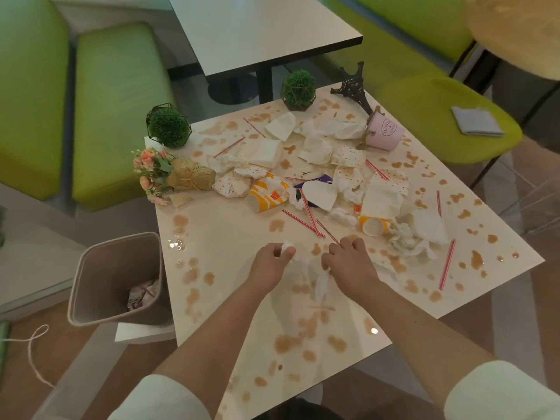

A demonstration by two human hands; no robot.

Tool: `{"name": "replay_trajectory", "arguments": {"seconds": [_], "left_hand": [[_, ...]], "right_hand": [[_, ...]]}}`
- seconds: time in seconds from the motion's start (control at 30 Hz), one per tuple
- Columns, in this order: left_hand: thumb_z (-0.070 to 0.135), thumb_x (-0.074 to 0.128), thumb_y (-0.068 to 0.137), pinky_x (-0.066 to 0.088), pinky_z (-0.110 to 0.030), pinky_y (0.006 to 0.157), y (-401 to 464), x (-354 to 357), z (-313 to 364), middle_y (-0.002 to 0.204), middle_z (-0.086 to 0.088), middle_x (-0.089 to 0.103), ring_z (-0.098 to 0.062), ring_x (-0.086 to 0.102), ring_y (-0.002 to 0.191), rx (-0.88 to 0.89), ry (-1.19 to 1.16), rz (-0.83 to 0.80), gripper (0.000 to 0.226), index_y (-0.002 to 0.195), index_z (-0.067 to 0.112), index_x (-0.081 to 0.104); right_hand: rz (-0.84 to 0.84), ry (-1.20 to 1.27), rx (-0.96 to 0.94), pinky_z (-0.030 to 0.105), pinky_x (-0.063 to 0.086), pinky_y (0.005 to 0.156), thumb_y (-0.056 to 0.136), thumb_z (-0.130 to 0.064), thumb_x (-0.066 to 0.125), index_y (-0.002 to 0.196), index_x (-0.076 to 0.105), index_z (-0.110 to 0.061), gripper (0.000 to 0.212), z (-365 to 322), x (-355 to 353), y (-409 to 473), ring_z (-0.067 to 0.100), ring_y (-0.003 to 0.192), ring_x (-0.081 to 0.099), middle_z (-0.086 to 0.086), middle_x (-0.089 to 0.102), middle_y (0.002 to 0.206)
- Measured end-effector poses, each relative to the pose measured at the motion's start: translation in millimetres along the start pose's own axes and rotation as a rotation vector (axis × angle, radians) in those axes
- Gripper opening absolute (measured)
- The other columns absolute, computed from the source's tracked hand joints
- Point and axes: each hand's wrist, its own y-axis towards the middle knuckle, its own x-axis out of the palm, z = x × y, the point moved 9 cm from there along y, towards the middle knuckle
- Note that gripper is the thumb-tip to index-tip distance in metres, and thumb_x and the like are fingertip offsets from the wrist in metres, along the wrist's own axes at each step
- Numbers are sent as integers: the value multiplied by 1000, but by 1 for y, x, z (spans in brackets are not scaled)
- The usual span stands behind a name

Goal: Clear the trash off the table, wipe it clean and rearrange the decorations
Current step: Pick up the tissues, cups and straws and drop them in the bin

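right hand (348, 265) hides its fingers.

table (230, 237): glossy, smooth | napkins (381, 198): crumpled paper | bench (118, 95): smooth green upholstery

A green bench seat (118, 95) fills the upper left of the frame. At top centre stands a second white surface (257, 28) on a dark pedestal base (233, 87). A green chair (439, 116) at right carries a folded grey cloth (475, 121). A white cord (33, 353) lies on the floor at lower left.
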Motion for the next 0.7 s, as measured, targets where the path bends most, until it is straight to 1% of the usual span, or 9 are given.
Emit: {"name": "replay_trajectory", "arguments": {"seconds": [0.03,0.1,0.17,0.23,0.33,0.4,0.47,0.57,0.7], "left_hand": [[37,57,96,46,-33,78,0,-5,-1,90,4,58,-15,56,80,-1,-16,12,18,97,19,57],[36,59,95,49,-35,84,0,-19,-4,99,5,58,-14,61,80,-5,-64,59,19,105,21,54],[33,62,93,50,-34,82,-1,-42,-6,101,5,55,-12,63,76,-13,-137,151,29,115,22,47],[31,64,92,50,-33,78,-1,-70,-11,101,3,55,-11,62,74,-27,-217,254,32,114,20,43],[32,66,91,50,-37,79,-2,-116,-26,104,-2,58,-17,62,83,-52,-305,365,32,109,21,44],[34,67,90,52,-38,76,-5,-147,-38,105,-2,60,-22,63,89,-73,-341,405,30,109,23,47],[32,66,91,52,-37,75,-11,-177,-48,98,0,61,-20,62,87,-70,-379,433,28,111,23,49],[30,62,94,53,-37,76,-22,-221,-69,94,-2,61,-18,61,80,-79,-393,494,22,112,23,52],[34,64,92,55,-37,77,-32,-274,-114,99,-4,64,-21,64,84,-189,-370,576,25,113,23,55]], "right_hand": [[3,-4,6,38,23,97,89,-10,60,113,59,-30,31,-1,-1,1,24,112,42,-4,54,116],[36,32,20,38,25,96,91,-14,59,111,60,-29,26,-6,-7,6,24,112,43,-3,52,116],[111,108,47,38,28,94,93,-18,57,109,62,-26,19,-16,-21,14,24,111,44,-2,51,115],[188,223,72,38,30,92,94,-22,57,106,64,-23,14,-31,-39,22,25,110,46,-1,55,113],[235,404,90,34,33,91,94,-25,58,105,64,-22,13,-63,-62,38,21,106,49,-5,61,106],[211,537,95,31,39,86,94,-25,58,105,63,-22,13,-90,-71,49,17,101,49,-7,62,103],[164,708,133,31,45,75,93,-25,59,103,62,-23,11,-117,-76,59,13,94,51,-8,61,97],[60,914,193,29,41,61,90,-29,60,98,58,-26,8,-161,-73,73,11,79,55,-11,60,86],[-51,1093,216,29,42,56,89,-30,64,99,60,-26,12,-221,-66,91,13,65,57,-9,59,79]]}}
